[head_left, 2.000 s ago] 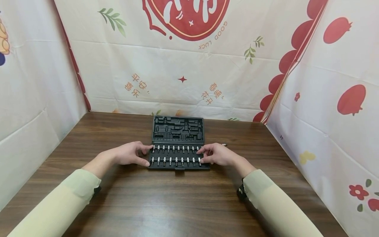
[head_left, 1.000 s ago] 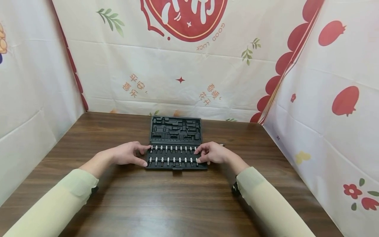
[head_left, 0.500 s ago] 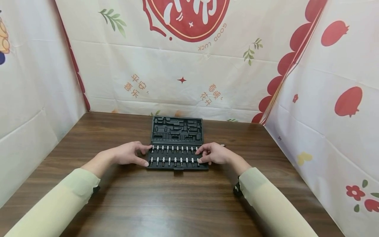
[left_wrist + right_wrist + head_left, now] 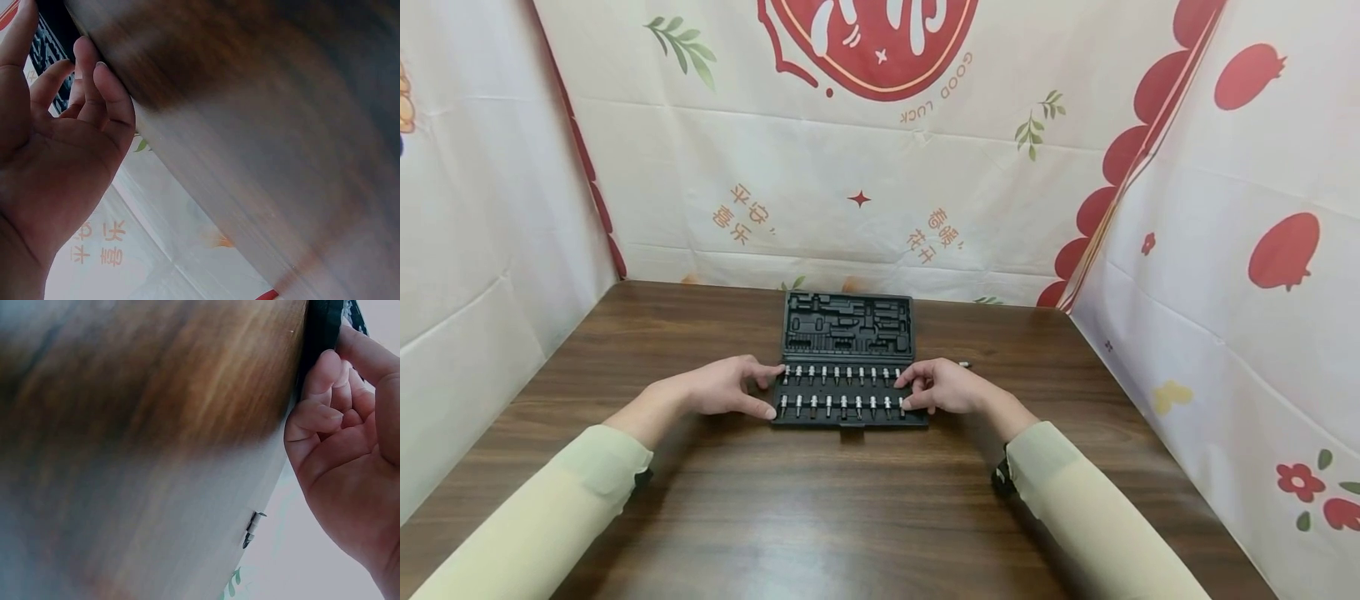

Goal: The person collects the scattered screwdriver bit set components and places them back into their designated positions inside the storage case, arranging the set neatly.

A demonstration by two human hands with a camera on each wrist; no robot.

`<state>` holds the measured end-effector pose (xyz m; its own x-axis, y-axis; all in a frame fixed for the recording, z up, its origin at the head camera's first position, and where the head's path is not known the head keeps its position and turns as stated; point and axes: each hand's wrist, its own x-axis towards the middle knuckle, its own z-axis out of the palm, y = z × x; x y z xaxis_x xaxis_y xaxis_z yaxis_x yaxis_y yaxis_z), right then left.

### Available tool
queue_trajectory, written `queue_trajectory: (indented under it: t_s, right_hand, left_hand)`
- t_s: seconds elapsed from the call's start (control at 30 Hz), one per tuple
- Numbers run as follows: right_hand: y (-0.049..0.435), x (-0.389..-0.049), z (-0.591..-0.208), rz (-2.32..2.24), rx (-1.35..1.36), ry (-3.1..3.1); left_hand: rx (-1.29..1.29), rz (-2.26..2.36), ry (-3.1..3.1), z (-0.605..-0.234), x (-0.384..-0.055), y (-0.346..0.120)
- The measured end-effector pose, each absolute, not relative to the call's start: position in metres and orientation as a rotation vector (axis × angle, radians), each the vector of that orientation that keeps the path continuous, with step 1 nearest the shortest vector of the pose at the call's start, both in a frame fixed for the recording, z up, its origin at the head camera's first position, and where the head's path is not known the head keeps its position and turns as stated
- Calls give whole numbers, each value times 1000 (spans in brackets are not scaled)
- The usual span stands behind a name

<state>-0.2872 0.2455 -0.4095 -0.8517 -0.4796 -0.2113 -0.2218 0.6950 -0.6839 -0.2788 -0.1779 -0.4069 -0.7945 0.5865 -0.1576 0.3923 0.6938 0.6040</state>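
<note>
A black bit-set case (image 4: 842, 427) lies unfolded on the table, its moulded lid (image 4: 850, 327) leaning back behind. Two rows of silver bit sockets (image 4: 843, 407) stand in its tray. My left hand (image 4: 722, 387) holds the tray's left side, thumb near the front corner and index finger farther back; its other fingers curl loosely in the left wrist view. On the opposite side, my right hand (image 4: 949, 387) grips the tray's right edge by thumb and fingers, close to the end bits. Several right fingers are bent in against the case side (image 4: 320, 337) in the right wrist view.
One loose bit (image 4: 965, 364) lies on the brown wooden table (image 4: 820, 517), beyond my right hand; the right wrist view shows this bit (image 4: 252, 530) too. Printed cloth walls (image 4: 700, 167) enclose the table's back and both sides.
</note>
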Motion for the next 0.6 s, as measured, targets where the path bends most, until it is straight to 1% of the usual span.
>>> queue_trajectory:
  t_s: [0.6]
  right_hand:
    - [246,-286,-408,-955,-587,2536]
  left_hand:
    - [766,813,2562,-408,-279,-179]
